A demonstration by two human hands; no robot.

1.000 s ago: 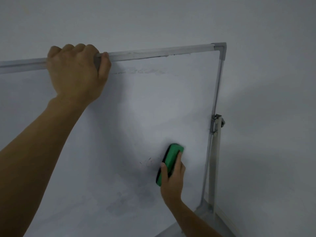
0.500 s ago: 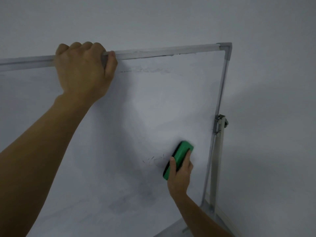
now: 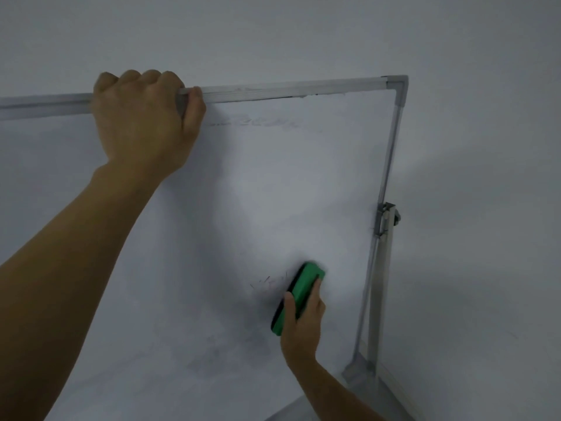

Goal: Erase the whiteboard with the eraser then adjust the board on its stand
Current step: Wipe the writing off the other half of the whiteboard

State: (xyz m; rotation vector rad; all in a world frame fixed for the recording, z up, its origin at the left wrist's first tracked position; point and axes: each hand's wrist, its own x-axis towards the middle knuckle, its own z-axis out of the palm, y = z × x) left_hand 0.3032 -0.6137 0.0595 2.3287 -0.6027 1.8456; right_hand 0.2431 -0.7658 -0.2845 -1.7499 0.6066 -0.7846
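A whiteboard (image 3: 273, 183) with a grey metal frame fills most of the view, tilted on its stand. My left hand (image 3: 142, 123) grips the top frame rail, fingers curled over it. My right hand (image 3: 303, 317) holds a green eraser (image 3: 300, 296) with a black felt side, pressed flat on the board's lower right area. Faint dark pen marks (image 3: 267, 282) lie just left of the eraser. A smeared line of old writing (image 3: 258, 121) runs below the top rail, and grey smudges (image 3: 230, 350) sit lower down.
The stand's upright post (image 3: 381, 284) and its pivot clamp (image 3: 387, 215) run along the board's right edge. A plain grey wall (image 3: 470, 208) lies behind and to the right.
The eraser and my right hand have slid slightly left across the board, back toward the small pen marks. My left hand keeps its grip on the top rail.
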